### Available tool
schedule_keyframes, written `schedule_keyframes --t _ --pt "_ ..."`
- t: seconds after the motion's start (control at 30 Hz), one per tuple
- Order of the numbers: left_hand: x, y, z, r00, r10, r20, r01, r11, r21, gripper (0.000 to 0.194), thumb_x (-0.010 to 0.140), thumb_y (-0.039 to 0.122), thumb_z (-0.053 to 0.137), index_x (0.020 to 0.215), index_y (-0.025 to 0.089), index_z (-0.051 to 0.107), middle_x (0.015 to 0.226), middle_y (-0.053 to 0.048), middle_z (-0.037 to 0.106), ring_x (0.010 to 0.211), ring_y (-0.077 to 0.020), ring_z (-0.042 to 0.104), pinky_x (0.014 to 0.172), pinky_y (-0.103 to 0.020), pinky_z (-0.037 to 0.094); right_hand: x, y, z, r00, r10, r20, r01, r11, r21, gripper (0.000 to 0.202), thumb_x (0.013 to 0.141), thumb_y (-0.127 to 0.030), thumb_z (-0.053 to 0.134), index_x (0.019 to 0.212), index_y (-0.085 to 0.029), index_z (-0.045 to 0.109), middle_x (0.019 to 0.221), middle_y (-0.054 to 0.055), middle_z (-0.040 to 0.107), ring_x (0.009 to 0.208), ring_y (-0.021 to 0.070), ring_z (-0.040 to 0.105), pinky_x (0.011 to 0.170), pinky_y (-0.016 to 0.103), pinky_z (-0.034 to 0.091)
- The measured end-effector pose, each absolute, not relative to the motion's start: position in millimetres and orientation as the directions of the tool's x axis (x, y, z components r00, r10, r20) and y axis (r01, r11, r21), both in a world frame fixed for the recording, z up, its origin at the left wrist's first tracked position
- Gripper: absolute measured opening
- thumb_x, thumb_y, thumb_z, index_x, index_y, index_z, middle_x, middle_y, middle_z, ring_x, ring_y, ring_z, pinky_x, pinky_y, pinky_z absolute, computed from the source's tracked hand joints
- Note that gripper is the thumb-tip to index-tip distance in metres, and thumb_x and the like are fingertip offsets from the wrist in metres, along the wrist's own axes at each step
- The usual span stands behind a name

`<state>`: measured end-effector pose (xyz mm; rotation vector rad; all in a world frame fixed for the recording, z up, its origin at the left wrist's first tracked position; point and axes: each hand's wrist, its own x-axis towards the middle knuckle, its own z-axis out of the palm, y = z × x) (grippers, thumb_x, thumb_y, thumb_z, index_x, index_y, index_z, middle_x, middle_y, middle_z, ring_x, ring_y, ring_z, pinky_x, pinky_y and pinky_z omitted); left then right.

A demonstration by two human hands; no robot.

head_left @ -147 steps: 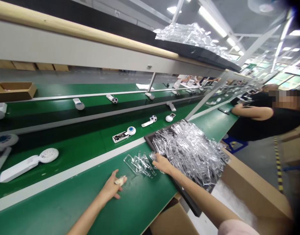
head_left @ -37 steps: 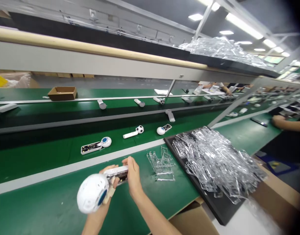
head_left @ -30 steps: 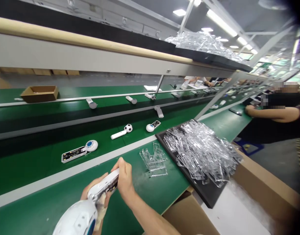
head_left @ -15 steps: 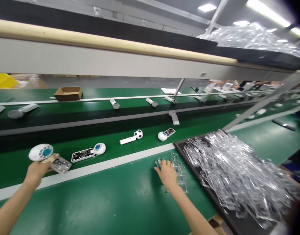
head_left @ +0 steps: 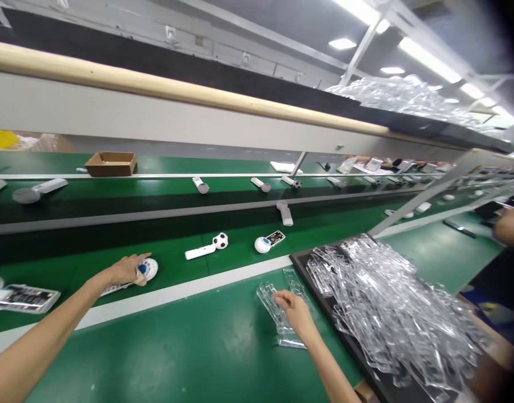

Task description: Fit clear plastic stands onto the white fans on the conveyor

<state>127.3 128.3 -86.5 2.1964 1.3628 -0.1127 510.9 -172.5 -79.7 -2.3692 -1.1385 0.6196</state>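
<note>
My left hand [head_left: 126, 270] is closed over a white round-headed handheld device [head_left: 151, 268] on the green belt, fingers at its blue-centred head. Its handle is mostly hidden under the hand. A pale covering shows on a fingertip. Left of it lies a similar device with an exposed circuit board [head_left: 26, 298], under what looks like a clear cover. My right hand [head_left: 294, 309] pinches the edge of a clear plastic cover [head_left: 270, 299] on the green table. Other clear pieces [head_left: 291, 341] lie beside and below it.
A black tray [head_left: 301, 267] heaped with clear covers [head_left: 378, 302] stands on the right. Along the belt lie a football-headed device [head_left: 220, 241] and another circuit-board device [head_left: 276, 239]. A shelf beam [head_left: 177, 120] crosses above. Another person's hand [head_left: 509, 226] shows at far right.
My left hand has let go of the device it held, which lies on the belt at far left, and moved right onto another. My right hand's fingers have shifted among the clear covers.
</note>
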Motion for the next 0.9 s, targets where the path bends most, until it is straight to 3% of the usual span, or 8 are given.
schedule_keyframes --t 0.13,0.27,0.37,0.47,0.53,0.63,0.8,0.9 --pt "125.6 118.5 -91.1 0.484 0.795 -0.366 0.866 -0.375 0.33 0.07 0.045 0.038 0.067 0.111 0.016 0.057 0.093 -0.014 0.063 0.09 -0.0364 0.058 0.075 -0.04 0.044 497.0 -184.5 -65.5 0.532 0.834 -0.146 0.437 -0.419 -0.796 0.032 0.082 -0.045 0.038 0.083 -0.021 0.058 0.067 0.002 0.062 0.063 0.0185 0.058 0.062 0.029 0.044" --pt "128.9 94.0 -74.5 0.434 0.842 -0.321 0.887 -0.337 0.316 0.07 0.058 0.046 0.061 0.119 0.016 0.045 0.092 -0.013 0.063 0.079 -0.0338 0.06 0.071 -0.04 0.044 459.6 -180.8 -57.3 0.495 0.849 -0.184 0.34 -0.384 -0.858 0.043 0.086 -0.052 0.03 0.093 -0.02 0.057 0.057 -0.004 0.048 0.053 0.0156 0.047 0.053 0.027 0.037" --pt "145.3 70.0 -43.1 0.267 0.949 -0.171 0.783 -0.11 0.612 0.082 0.062 0.053 0.064 0.13 0.019 0.033 0.1 -0.012 0.063 0.087 -0.0304 0.062 0.074 -0.037 0.045 423.7 -170.4 -42.7 0.446 0.87 -0.209 0.386 -0.398 -0.832 0.042 0.084 -0.052 0.04 0.106 -0.019 0.055 0.064 -0.004 0.049 0.061 0.0158 0.05 0.06 0.027 0.039" --pt "168.9 39.2 -15.0 0.189 0.963 -0.191 0.368 0.111 0.923 0.081 0.06 0.053 0.07 0.128 0.022 0.039 0.109 -0.01 0.061 0.091 -0.025 0.062 0.074 -0.033 0.047 385.7 -157.6 -21.3 0.375 0.91 -0.176 0.492 -0.356 -0.794 0.051 0.078 -0.041 0.055 0.125 -0.023 0.046 0.072 -0.004 0.052 0.068 0.0165 0.054 0.065 0.028 0.042" --pt "184.5 15.7 -4.9 0.281 0.917 -0.282 0.152 0.247 0.957 0.068 0.063 0.055 0.068 0.118 0.021 0.049 0.104 -0.008 0.063 0.085 -0.0224 0.062 0.072 -0.033 0.048 362.9 -149.0 -10.3 0.321 0.944 -0.072 0.595 -0.26 -0.761 0.05 0.078 -0.034 0.057 0.126 -0.025 0.048 0.085 0.0 0.056 0.077 0.0183 0.057 0.07 0.03 0.045" --pt "204.1 -19.0 2.1 0.372 0.864 -0.34 -0.017 0.373 0.928 0.057 0.066 0.054 0.068 0.109 0.019 0.053 0.097 -0.007 0.063 0.079 -0.0207 0.062 0.068 -0.033 0.049 338.2 -138.3 -6.5 0.282 0.953 0.108 0.732 -0.141 -0.666 0.05 0.078 -0.033 0.06 0.126 -0.025 0.051 0.098 0.005 0.054 0.088 0.0227 0.058 0.074 0.035 0.048" --pt "224.3 -56.0 14.6 0.263 0.915 -0.306 -0.02 0.322 0.946 0.061 0.063 0.051 0.072 0.11 0.021 0.051 0.103 -0.009 0.062 0.083 -0.0216 0.062 0.064 -0.03 0.05 320.5 -133.1 -20.1 0.326 0.913 0.246 0.817 -0.141 -0.559 0.051 0.082 -0.035 0.058 0.131 -0.025 0.048 0.091 0.008 0.052 0.083 0.0257 0.054 0.063 0.037 0.051" --pt "225.9 -59.3 20.1 0.202 0.934 -0.294 -0.016 0.303 0.953 0.064 0.06 0.051 0.074 0.111 0.02 0.05 0.102 -0.009 0.061 0.081 -0.0213 0.062 0.061 -0.03 0.05 315.9 -135.1 -25.7 0.337 0.903 0.267 0.836 -0.157 -0.526 0.052 0.083 -0.033 0.057 0.133 -0.025 0.046 0.1 0.012 0.053 0.089 0.0287 0.052 0.072 0.043 0.05"
